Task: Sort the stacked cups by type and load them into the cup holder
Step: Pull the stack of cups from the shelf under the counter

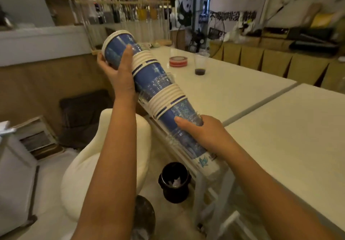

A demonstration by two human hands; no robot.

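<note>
A long mixed stack of cups [156, 94] slants through the air from upper left to lower right, over the left edge of the white table. It holds blue paper cups with white rims and clear plastic cups nested between them. My left hand [117, 68] grips the stack near its upper, open end. Around the lower part, where clear cups sit over a blue one, my right hand [197, 127] is closed. The tall clear tubes of the cup holder [128, 13] stand at the far end of the table, blurred.
On the white table [233, 82] stand a clear cup with dark liquid [200, 63] and a roll of red-and-white tape [178, 61]. A black bin [174, 180] sits on the floor under the stack. A cream chair [112, 155] is at my left.
</note>
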